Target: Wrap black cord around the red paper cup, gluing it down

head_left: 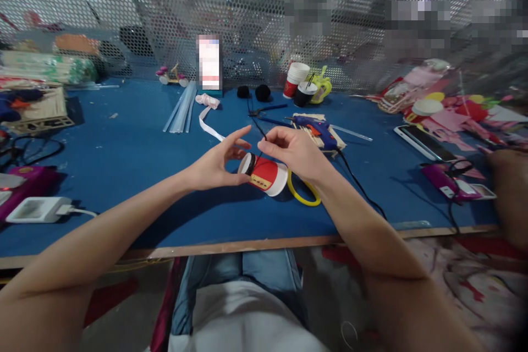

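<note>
A red and white paper cup (268,175) lies tilted on its side before me, a black band of yarn (249,164) around its narrow end. My left hand (218,162) has it loosely at that end, thumb against the near side and lower fingers curled behind; the index finger stretches out above. Over the cup, my right hand (291,148) pinches black yarn (258,127) between thumb and fingertips. This strand runs back toward two black yarn balls (263,93). A yellow ring (304,190) is on the table beside the cup, below my right wrist.
Pliers (268,110) and a blue glue gun (315,127) on wooden sticks lie beyond my hands. Translucent glue sticks (181,107), white ribbon (211,131) and stacked cups (297,78) stand farther back. A phone (424,142) and purple power strip (451,180) lie right, near another person's arm (509,192).
</note>
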A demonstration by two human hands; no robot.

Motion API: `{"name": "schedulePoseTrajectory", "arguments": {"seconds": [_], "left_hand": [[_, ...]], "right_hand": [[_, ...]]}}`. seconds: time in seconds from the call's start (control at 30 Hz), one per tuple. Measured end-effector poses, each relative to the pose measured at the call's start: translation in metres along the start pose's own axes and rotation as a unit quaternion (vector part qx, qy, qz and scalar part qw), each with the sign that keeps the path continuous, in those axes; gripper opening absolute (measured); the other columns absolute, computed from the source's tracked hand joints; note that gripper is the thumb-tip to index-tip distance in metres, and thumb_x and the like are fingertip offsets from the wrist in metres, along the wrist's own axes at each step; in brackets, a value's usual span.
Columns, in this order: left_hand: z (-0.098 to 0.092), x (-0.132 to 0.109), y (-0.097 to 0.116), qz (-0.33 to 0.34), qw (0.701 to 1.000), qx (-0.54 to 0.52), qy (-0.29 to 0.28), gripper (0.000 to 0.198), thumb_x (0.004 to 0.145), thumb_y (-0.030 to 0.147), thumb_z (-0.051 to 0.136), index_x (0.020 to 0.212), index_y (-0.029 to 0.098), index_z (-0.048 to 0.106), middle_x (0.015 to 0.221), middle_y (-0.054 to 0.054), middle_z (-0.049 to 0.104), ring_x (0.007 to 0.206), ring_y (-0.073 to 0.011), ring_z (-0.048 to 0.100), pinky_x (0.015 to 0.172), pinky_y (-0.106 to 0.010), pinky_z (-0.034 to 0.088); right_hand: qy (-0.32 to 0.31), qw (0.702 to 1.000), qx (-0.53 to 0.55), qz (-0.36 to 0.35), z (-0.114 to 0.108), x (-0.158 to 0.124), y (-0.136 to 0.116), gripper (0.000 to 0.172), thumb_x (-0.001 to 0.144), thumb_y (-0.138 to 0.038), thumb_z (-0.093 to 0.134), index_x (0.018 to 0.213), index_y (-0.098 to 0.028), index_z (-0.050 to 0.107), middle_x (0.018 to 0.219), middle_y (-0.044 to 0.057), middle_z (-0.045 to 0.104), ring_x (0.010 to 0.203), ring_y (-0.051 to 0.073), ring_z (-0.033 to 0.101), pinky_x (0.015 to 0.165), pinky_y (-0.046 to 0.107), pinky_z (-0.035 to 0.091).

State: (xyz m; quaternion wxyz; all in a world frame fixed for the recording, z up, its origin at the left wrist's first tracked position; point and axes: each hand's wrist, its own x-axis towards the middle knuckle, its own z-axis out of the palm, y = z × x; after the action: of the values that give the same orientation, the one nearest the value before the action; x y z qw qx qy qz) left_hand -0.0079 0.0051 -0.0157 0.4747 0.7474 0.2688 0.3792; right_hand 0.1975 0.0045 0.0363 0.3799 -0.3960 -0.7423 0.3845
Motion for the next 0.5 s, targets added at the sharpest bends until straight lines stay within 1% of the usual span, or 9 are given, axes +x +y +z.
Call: {"name": "schedulePoseTrajectory", "arguments": {"seconds": [0.07, 0.13, 0.23, 0.33, 0.43, 0.5], "left_hand": [[0.0, 0.0, 0.0, -0.011, 1.0, -0.015, -0.005, 0.093, 0.065, 0.022, 0.078, 0.144, 0.03, 0.03, 0.114, -0.008, 0.056, 0.105, -0.0206, 0.058, 0.101, -0.045, 0.042], [0.001, 0.0, 0.001, -0.017, 1.0, -0.019, -0.01, 0.089, 0.066, 0.022, 0.078, 0.143, 0.028, 0.032, 0.11, -0.007, 0.058, 0.104, -0.0202, 0.058, 0.101, -0.044, 0.042], [0.002, 0.0, 0.001, -0.017, 1.0, -0.015, -0.015, 0.089, 0.067, 0.023, 0.078, 0.143, 0.027, 0.032, 0.11, -0.008, 0.059, 0.104, -0.0202, 0.058, 0.101, -0.044, 0.042], [0.004, 0.0, 0.003, -0.016, 1.0, -0.005, -0.019, 0.089, 0.066, 0.024, 0.078, 0.142, 0.025, 0.033, 0.113, -0.009, 0.059, 0.107, -0.0218, 0.058, 0.101, -0.045, 0.043], [0.004, -0.001, 0.003, -0.014, 1.0, 0.003, -0.022, 0.087, 0.067, 0.026, 0.078, 0.142, 0.026, 0.034, 0.119, -0.01, 0.059, 0.11, -0.0233, 0.058, 0.102, -0.046, 0.043], [0.004, -0.001, 0.003, -0.007, 1.0, 0.006, -0.02, 0.087, 0.067, 0.026, 0.078, 0.143, 0.027, 0.034, 0.12, -0.01, 0.059, 0.111, -0.0231, 0.058, 0.102, -0.045, 0.044]], "right_hand": [[0.004, 1.0, -0.006, 0.007, -0.002, -0.002, 0.004, 0.032, 0.076, -0.046, 0.066, 0.07, -0.018, 0.053, 0.064, -0.003, 0.049, 0.059, 0.009, 0.041, 0.058, 0.026, 0.036], [0.009, 1.0, -0.015, 0.007, -0.002, -0.002, 0.008, 0.034, 0.076, -0.048, 0.066, 0.069, -0.018, 0.052, 0.064, -0.003, 0.047, 0.059, 0.009, 0.04, 0.057, 0.026, 0.034], [0.012, 0.999, -0.037, -0.006, 0.001, -0.001, 0.013, 0.033, 0.079, -0.046, 0.062, 0.069, -0.018, 0.051, 0.063, -0.003, 0.046, 0.06, 0.009, 0.04, 0.057, 0.026, 0.034], [0.005, 0.998, -0.056, -0.02, 0.002, 0.0, 0.014, 0.03, 0.082, -0.044, 0.059, 0.069, -0.018, 0.05, 0.063, -0.003, 0.046, 0.059, 0.009, 0.04, 0.057, 0.026, 0.034], [0.003, 0.997, -0.075, -0.023, 0.003, 0.0, 0.013, 0.029, 0.083, -0.042, 0.057, 0.069, -0.018, 0.05, 0.063, -0.003, 0.046, 0.059, 0.01, 0.039, 0.057, 0.026, 0.033], [0.004, 0.996, -0.085, -0.02, 0.003, 0.0, 0.013, 0.028, 0.083, -0.042, 0.056, 0.069, -0.018, 0.049, 0.063, -0.003, 0.046, 0.059, 0.009, 0.039, 0.057, 0.026, 0.033]]}}
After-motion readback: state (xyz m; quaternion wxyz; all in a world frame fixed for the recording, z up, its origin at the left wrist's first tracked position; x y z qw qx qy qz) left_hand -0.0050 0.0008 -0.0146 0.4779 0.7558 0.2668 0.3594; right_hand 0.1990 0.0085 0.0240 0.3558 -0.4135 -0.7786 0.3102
